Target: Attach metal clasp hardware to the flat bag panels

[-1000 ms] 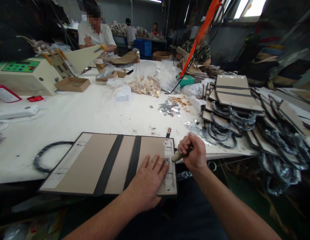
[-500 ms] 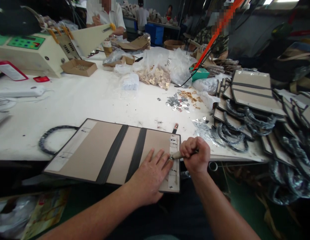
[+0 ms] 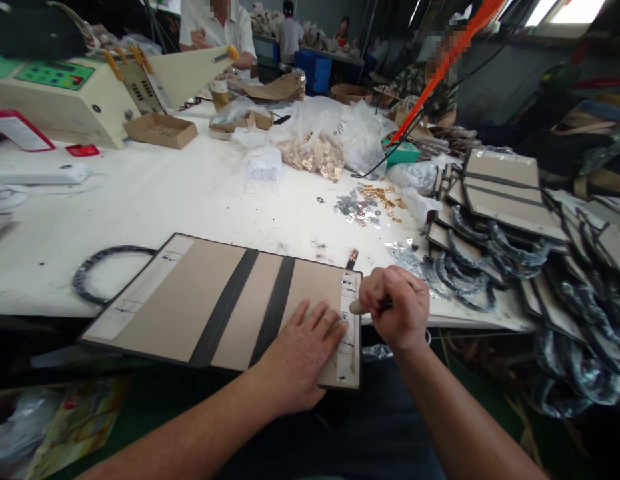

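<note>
A beige panel with black edging and two dark bands (image 3: 190, 300) lies at the table's front edge, partly overhanging it. My left hand (image 3: 303, 353) rests flat on its right part, fingers spread, fingertips beside the white strip (image 3: 347, 347) with small metal pieces. My right hand (image 3: 397, 303) is closed round a small tool (image 3: 358, 307), whose rounded pale end points left over the strip. Most of the tool is hidden in the fist. A black wrapped handle (image 3: 93, 267) sticks out at the panel's left. Behind the panel's right corner lies a dark strap with a metallic end (image 3: 352, 259).
Similar panels with wrapped handles (image 3: 505, 193) are piled at the right. Loose metal pieces (image 3: 357, 208) and plastic bags (image 3: 360, 133) lie farther back. A beige machine (image 3: 80, 100) and a small cardboard box (image 3: 161, 130) stand at the left. Other people sit behind the table.
My right hand has moved slightly right and up, lifting the tool's end away from the metal piece by my left fingertips. My left hand stays on the panel.
</note>
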### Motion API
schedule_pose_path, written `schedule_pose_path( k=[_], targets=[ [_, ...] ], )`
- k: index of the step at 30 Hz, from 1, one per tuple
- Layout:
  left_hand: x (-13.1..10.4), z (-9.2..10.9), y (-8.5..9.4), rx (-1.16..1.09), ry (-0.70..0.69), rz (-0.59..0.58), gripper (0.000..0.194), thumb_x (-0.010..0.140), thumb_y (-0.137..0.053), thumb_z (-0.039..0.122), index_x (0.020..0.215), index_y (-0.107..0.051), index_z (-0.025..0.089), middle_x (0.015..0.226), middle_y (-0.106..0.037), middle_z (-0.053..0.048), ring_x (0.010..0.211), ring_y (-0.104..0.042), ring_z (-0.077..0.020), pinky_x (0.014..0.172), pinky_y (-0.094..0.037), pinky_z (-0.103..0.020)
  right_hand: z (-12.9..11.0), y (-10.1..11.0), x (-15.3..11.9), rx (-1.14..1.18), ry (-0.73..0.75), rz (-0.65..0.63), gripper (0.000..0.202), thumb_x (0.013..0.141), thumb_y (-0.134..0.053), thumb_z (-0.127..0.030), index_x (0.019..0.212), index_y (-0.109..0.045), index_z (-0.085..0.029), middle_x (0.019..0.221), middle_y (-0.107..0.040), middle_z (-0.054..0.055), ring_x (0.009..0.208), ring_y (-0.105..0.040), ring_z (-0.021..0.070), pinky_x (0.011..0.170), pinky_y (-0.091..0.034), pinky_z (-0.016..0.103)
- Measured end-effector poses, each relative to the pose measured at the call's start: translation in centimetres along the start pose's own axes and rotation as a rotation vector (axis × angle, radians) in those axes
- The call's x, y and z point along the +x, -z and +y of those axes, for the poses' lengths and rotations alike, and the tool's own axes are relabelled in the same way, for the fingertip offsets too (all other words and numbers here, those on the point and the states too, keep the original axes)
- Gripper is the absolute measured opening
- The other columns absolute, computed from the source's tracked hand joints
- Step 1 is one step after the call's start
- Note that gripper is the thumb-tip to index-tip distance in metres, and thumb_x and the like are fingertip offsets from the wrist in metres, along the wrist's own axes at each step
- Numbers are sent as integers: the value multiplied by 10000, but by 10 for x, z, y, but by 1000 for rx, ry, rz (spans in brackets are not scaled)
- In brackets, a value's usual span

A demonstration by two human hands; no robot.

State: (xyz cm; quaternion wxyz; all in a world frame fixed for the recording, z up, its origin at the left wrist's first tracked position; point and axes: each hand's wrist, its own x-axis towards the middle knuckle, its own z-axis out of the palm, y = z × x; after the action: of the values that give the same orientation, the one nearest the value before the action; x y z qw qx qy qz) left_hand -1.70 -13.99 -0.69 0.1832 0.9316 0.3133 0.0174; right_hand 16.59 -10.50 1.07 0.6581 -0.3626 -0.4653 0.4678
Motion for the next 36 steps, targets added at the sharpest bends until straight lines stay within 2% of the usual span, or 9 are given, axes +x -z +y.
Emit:
schedule_pose_path(
  k=[6, 10, 12, 15, 17, 22, 27, 31, 36],
  targets=[
    [-2, -2, -5, -13, -3, 28, 960, 774, -765, 487, 1574, -366, 139, 1632, -369, -218, 1565, -224, -413, 1297, -19, -581, -2, -6, 5, -164, -102, -30, 452, 961, -648, -411, 581, -497, -218, 481, -442, -45, 408, -382, 100, 405, -286, 252],
    [-4, -4, -10, -23, -10, 63, 971, 754, -786, 465, 1575, -365, 161, 1624, -383, -199, 1568, -210, -410, 1297, 9, -576, -16, -20, 16, -200, -42, -103, 480, 968, -627, -467, 576, -494, -225, 483, -450, -38, 416, -398, 108, 425, -314, 264],
    [-5, -5, -12, -26, 4, 79, 974, 740, -799, 448, 1571, -372, 171, 1619, -391, -190, 1565, -215, -406, 1298, 22, -569, -19, -25, 20, -294, -76, -160, 501, 966, -615, -492, 562, -489, -225, 478, -455, -35, 420, -396, 110, 433, -314, 271],
    [-5, -5, -13, -41, 9, 85, 927, 757, -781, 463, 1551, -401, 170, 1598, -415, -192, 1542, -263, -400, 1300, 11, -558, -20, -29, 23, -518, -170, -244, 492, 956, -623, -448, 541, -499, -215, 468, -463, -34, 440, -400, 108, 462, -315, 273],
    [-5, -6, -13, -45, -3, 85, 905, 772, -765, 474, 1546, -409, 169, 1583, -428, -194, 1528, -284, -404, 1298, 3, -564, -23, -30, 25, -585, -177, -273, 482, 955, -621, -425, 539, -509, -210, 470, -464, -36, 454, -407, 108, 485, -324, 274],
    [-4, -6, -14, -46, 7, 95, 958, 758, -780, 457, 1575, -365, 179, 1588, -418, -183, 1524, -281, -413, 1295, 9, -572, -28, -36, 27, -479, -109, -293, 499, 970, -614, -469, 558, -489, -216, 505, -478, -32, 496, -438, 120, 517, -353, 273],
    [-4, -6, -12, -50, -5, 82, 921, 777, -768, 475, 1560, -386, 176, 1594, -415, -181, 1527, -280, -400, 1300, 13, -552, -17, -30, 25, -545, -174, -282, 477, 954, -631, -401, 539, -490, -212, 488, -463, -36, 478, -406, 113, 490, -321, 271],
    [-4, -6, -12, -33, 1, 72, 950, 757, -782, 443, 1571, -372, 176, 1585, -420, -186, 1527, -275, -417, 1293, 14, -577, -14, -21, 20, -375, -93, -265, 469, 978, -628, -411, 570, -504, -216, 500, -481, -33, 472, -417, 120, 486, -332, 279],
    [-3, -6, -14, -11, 1, 55, 959, 761, -776, 468, 1573, -363, 168, 1605, -400, -189, 1533, -262, -412, 1294, -11, -577, -5, -9, 10, -222, -82, -131, 457, 975, -639, -390, 578, -487, -222, 481, -450, -44, 421, -378, 109, 428, -281, 268]
  ],
)
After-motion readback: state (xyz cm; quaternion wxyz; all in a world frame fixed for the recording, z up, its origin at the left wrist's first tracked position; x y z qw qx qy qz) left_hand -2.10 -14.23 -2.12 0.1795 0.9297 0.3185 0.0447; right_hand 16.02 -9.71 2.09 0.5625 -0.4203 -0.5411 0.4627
